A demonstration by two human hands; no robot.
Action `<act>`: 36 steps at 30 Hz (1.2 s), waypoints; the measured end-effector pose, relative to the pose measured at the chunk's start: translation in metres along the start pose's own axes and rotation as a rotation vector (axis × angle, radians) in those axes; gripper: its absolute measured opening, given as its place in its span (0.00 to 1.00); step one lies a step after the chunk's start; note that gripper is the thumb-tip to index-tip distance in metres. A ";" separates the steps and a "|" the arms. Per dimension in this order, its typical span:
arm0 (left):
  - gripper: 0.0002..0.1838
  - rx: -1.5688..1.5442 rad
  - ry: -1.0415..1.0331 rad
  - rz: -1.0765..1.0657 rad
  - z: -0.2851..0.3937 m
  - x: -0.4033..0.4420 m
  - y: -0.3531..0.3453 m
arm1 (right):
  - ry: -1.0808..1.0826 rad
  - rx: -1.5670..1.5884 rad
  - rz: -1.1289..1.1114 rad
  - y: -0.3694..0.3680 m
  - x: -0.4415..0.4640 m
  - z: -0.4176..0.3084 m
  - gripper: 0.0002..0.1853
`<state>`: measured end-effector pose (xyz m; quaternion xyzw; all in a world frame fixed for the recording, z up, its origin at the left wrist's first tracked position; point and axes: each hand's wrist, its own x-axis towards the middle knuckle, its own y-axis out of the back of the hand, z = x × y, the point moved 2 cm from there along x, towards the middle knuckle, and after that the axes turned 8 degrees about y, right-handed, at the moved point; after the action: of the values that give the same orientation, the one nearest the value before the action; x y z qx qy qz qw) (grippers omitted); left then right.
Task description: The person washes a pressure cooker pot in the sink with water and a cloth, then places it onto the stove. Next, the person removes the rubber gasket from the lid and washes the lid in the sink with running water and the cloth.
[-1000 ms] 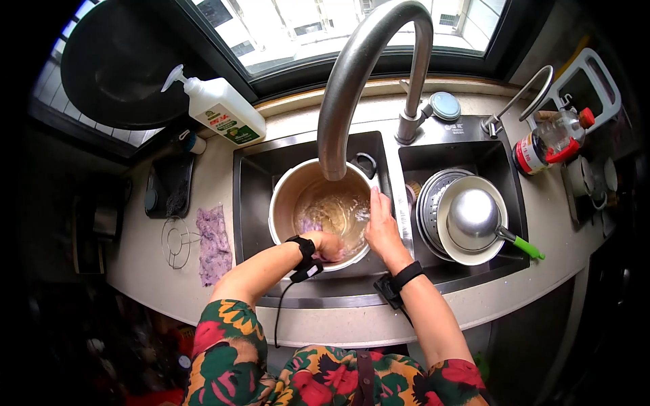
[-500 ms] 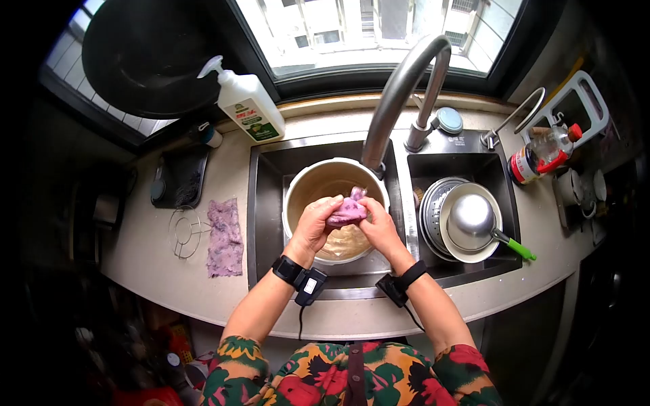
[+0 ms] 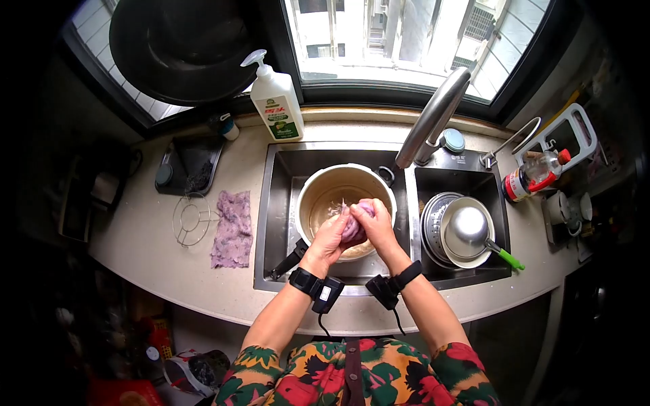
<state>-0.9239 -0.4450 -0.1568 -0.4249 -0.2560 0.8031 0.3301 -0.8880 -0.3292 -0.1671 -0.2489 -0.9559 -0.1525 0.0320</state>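
Note:
My left hand [image 3: 330, 238] and my right hand [image 3: 378, 229] are both closed round a bunched purple cloth [image 3: 353, 231]. They hold it over a large round pot [image 3: 308, 186], which stands in the left sink basin [image 3: 279, 169] with water in its bottom. A black pot handle shows at the basin's lower left, near my left wrist. The curved faucet [image 3: 433, 111] stands behind and to the right of the pot, its end near the pot's back right rim.
A second purple cloth [image 3: 232, 229] and a wire rack [image 3: 195, 220] lie left of the sink. Behind stands a white pump bottle [image 3: 276, 108]. The right basin holds stacked bowls [image 3: 449, 249] and a green-handled ladle [image 3: 467, 227]. A red-capped bottle [image 3: 535, 176] stands at right.
My left hand has come up out of the pot's water with the cloth, and my right hand has left the rim to grip it too. The view has shifted, moving the faucet rightward in frame.

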 end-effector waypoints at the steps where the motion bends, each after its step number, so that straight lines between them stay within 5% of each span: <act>1: 0.23 -0.033 0.027 -0.047 0.002 -0.007 -0.005 | -0.123 0.125 -0.052 0.000 0.003 0.004 0.24; 5: 0.12 0.116 0.178 -0.056 -0.003 -0.017 -0.016 | -0.335 0.721 -0.290 0.005 -0.002 -0.027 0.31; 8: 0.10 0.078 0.229 -0.141 -0.014 -0.005 0.000 | -0.264 0.663 -0.517 0.005 0.003 -0.029 0.23; 14: 0.07 0.293 0.187 -0.070 -0.013 0.001 0.004 | -0.208 0.688 -0.425 -0.010 0.002 -0.017 0.18; 16: 0.07 0.706 0.150 0.260 -0.014 0.006 0.007 | -0.192 0.610 -0.387 -0.021 0.002 -0.013 0.16; 17: 0.14 0.941 -0.092 0.256 -0.020 0.014 0.013 | -0.201 0.529 -0.363 -0.026 0.003 -0.010 0.15; 22: 0.17 1.331 -0.135 0.426 -0.019 0.001 0.011 | 0.040 0.072 -0.173 -0.039 0.004 0.000 0.10; 24: 0.15 1.455 -0.173 0.513 -0.016 -0.007 0.006 | -0.033 0.044 -0.170 -0.040 0.004 0.000 0.10; 30: 0.13 1.619 -0.188 0.507 -0.017 -0.012 0.005 | -0.115 -0.067 -0.182 -0.044 0.000 0.009 0.11; 34: 0.16 1.409 -0.123 0.501 -0.022 -0.006 0.021 | -0.011 0.030 -0.125 -0.043 -0.003 0.015 0.11; 36: 0.15 1.252 -0.193 0.358 -0.019 0.008 0.039 | -0.063 0.193 -0.284 -0.039 -0.006 0.015 0.24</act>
<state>-0.9228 -0.4619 -0.1975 -0.1148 0.3059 0.8772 0.3518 -0.9013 -0.3591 -0.1933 -0.1117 -0.9922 -0.0552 0.0041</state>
